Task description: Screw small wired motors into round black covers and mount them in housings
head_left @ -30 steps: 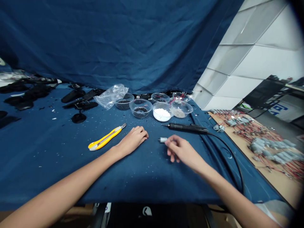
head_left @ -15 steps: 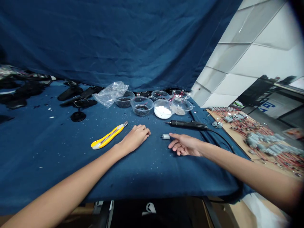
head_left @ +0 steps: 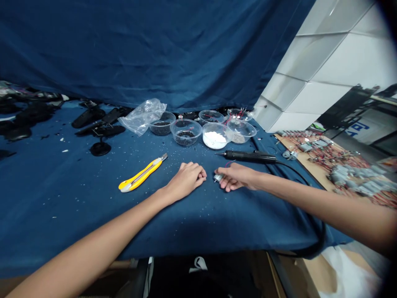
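My right hand (head_left: 233,178) has its thumb and fingers closed on a small silvery motor (head_left: 218,177), low over the blue cloth. A thin red wire (head_left: 228,163) shows just above that hand, and the fingers cover part of the motor. To its left, my left hand (head_left: 187,179) lies on the cloth with its fingers curled together, close to the motor but apart from it. Whether anything is inside those fingers is hidden. A yellow box cutter (head_left: 142,174) lies left of my left hand. Behind my right hand rests a black electric screwdriver (head_left: 249,156).
Clear plastic tubs hold black screws (head_left: 185,142), white bits (head_left: 214,147) and other small parts along the back. A plastic bag (head_left: 143,116) lies beside them. Black plastic parts (head_left: 101,149) are at left. Wired motors (head_left: 350,176) cover a board at right.
My right hand has closed on the motor, which now sits turned in the fingers. My left hand has shifted slightly right, towards it. The view has tilted a little.
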The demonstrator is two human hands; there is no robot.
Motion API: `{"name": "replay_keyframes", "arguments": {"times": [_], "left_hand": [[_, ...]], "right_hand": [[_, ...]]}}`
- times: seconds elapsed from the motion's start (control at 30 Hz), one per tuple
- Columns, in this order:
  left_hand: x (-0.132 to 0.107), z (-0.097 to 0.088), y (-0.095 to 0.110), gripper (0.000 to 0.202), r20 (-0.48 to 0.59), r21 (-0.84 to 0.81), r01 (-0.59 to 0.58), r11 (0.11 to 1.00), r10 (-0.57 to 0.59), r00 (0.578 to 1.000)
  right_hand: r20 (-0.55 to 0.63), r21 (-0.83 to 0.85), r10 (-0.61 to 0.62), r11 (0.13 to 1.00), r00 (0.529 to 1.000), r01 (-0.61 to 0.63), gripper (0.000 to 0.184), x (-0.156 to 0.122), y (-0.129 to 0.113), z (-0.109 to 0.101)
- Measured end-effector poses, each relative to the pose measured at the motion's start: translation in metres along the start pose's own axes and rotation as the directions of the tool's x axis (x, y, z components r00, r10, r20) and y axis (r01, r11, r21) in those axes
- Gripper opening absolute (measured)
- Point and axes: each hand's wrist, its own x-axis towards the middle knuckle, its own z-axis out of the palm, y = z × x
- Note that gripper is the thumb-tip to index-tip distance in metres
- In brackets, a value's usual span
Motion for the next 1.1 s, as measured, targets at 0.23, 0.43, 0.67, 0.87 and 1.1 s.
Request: {"name": "replay_keyframes", "arguments": {"times": [0.23,0.43,0.67,0.87,1.1], "left_hand": [[0.001,-0.013,-0.003,0.021,0.05,-0.019,0.007,1.0,-0.006,0.999],[-0.03,-0.067,-0.004,0.03,-0.179,0.296,0.235,0.926,-0.188,0.966],[-0.099,-0.075,-0.029,0.051,-0.197,0.674,0.472,0.568,-0.478,0.856],[-0.102,-0.066,-0.01,0.043,-0.193,0.483,0.501,0.718,-0.471,0.861],[-0.101,-0.043,0.054,0.042,0.108,-0.199,0.697,0.689,-0.691,0.715]], "right_hand": [[-0.217,-0.392,-0.393,0.874,0.894,0.289,0.042,-0.004,0.024,0.003],[-0.251,-0.746,-0.348,0.664,0.903,0.049,0.062,-0.031,0.033,-0.009],[-0.025,-0.873,-0.79,0.317,0.613,0.371,0.015,-0.022,0.013,0.038],[-0.016,-0.847,-0.774,0.347,0.633,0.403,0.019,0.004,0.013,0.045],[-0.065,-0.77,-0.765,0.447,0.641,0.455,0.008,0.007,0.019,0.05]]}}
